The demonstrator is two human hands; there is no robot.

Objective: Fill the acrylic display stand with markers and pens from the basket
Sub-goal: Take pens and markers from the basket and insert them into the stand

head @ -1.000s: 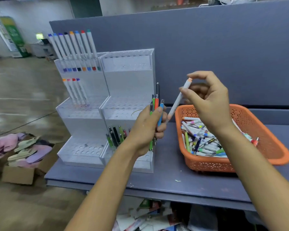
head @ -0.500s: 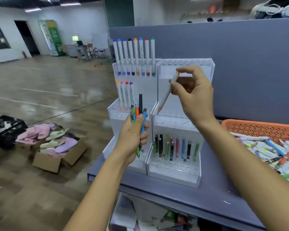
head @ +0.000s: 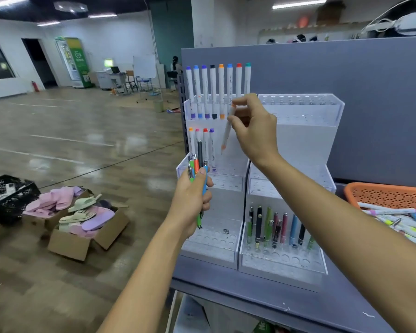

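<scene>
Left hand [head: 190, 198] with pens [head: 199, 152] fronts stand [head: 228, 186]; slipper boxes [head: 67, 243] on floor.

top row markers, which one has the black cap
The fourth marker from the left: black at both ends; the others are purple, blue, orange, red or teal.
</scene>
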